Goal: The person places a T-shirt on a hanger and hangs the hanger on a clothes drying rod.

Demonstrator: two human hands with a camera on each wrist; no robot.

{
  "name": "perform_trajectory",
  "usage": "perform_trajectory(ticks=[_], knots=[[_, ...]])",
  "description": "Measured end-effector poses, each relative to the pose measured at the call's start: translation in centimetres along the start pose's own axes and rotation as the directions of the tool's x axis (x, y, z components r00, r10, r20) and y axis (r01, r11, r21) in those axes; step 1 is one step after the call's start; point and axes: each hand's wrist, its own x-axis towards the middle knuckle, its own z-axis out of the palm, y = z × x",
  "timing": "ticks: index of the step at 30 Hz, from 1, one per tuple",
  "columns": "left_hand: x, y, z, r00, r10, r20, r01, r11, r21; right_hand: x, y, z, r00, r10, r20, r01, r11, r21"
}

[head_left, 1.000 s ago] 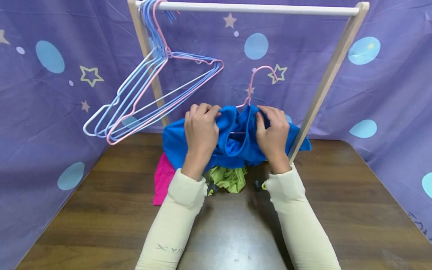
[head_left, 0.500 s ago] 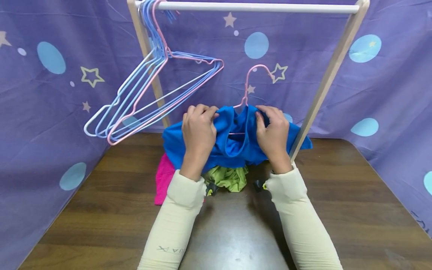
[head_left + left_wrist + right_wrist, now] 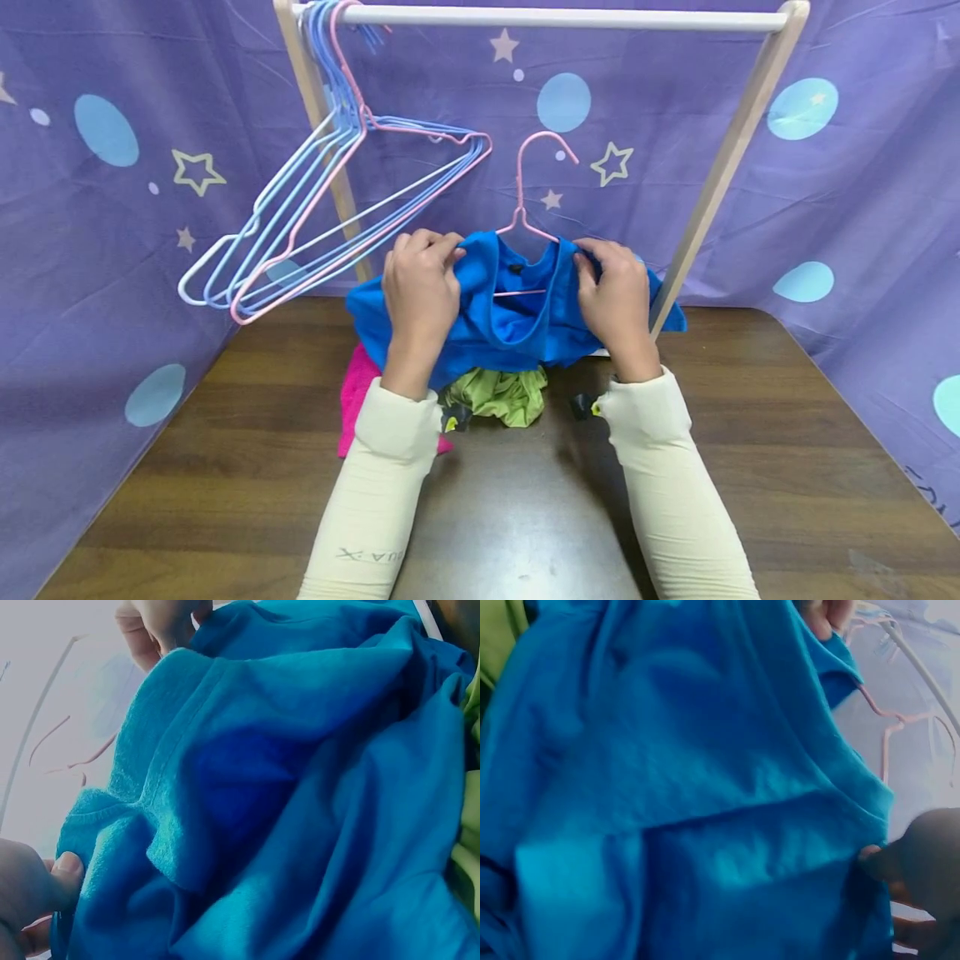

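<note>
Spare hangers (image 3: 330, 217) dangle from the rail's (image 3: 555, 17) left end. The left hand (image 3: 420, 287) pinches the blue shirt's (image 3: 502, 321) collar; the pink hanger (image 3: 525, 208) rises from the neck opening. The right hand (image 3: 617, 296) grips the collar's other side. The shirt sits above pink (image 3: 352, 400) and green (image 3: 498, 396) clothes on the counter (image 3: 750, 467).

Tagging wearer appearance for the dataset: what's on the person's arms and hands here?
Both arms wear long, snug cream sleeves ending at the wrist. The left sleeve carries small dark lettering near the forearm; the right sleeve shows none. The left hand and right hand are bare, no gloves. A small dark device with a yellow spot sits by each cuff.
</note>
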Motion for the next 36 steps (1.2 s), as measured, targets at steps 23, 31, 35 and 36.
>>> perform_trajectory(ticks=[23, 31, 35, 36], knots=[[0.5, -0.6, -1.2, 0.998, -0.039, -0.046, 0.036, 0.998, -0.053, 0.4, 4.0, -3.0, 0.996, -0.046, 0.070, 0.048, 0.999, -0.018], [0.7, -1.1, -1.4, 0.996, -0.083, -0.044, 0.080, 0.995, -0.056, 0.4, 4.9, -3.3, 1.000, -0.006, -0.013, 0.006, 1.000, -0.021], [0.7, -1.4, -1.6, 0.995, -0.091, -0.050, 0.088, 0.994, -0.060, 0.4, 5.1, -3.5, 0.999, 0.035, -0.037, -0.037, 0.998, -0.055], [0.7, -1.4, -1.6, 0.994, -0.093, -0.050, 0.090, 0.994, -0.061, 0.4, 5.1, -3.5, 0.998, 0.045, -0.041, -0.048, 0.997, -0.063]])
